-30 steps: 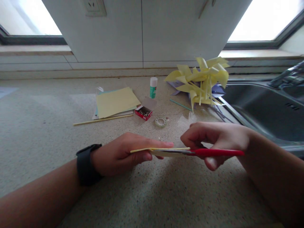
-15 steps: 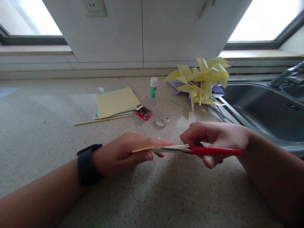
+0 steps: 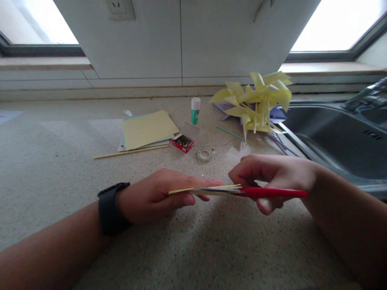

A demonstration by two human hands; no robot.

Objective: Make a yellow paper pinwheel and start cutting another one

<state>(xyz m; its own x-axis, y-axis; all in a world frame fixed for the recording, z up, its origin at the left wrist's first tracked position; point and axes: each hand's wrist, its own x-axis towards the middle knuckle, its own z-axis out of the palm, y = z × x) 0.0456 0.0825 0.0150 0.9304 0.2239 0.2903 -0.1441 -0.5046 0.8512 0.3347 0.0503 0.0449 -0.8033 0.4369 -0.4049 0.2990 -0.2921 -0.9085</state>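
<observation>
Edge-on in front of me is a thin sheet of pale yellow paper (image 3: 181, 190), pinched between the thumb and fingers of my left hand (image 3: 157, 193). My right hand (image 3: 281, 171) grips red-handled scissors (image 3: 275, 192), with its fingers in the handles. The scissor blades point left and lie along the paper, between its slightly parted edges. Their tips come close to my left fingers. How far the cut runs cannot be made out from this angle.
Behind my hands lie a paper stack (image 3: 148, 129), a wooden stick (image 3: 131, 152), a red box of small metal pins (image 3: 183, 143), a tape roll (image 3: 204, 154) and a glue stick (image 3: 195, 110). Yellow paper pinwheels (image 3: 256, 100) sit beside the sink (image 3: 329, 141) at right.
The scissors and my right hand have shifted very slightly left along the paper. My left hand has stayed almost still.
</observation>
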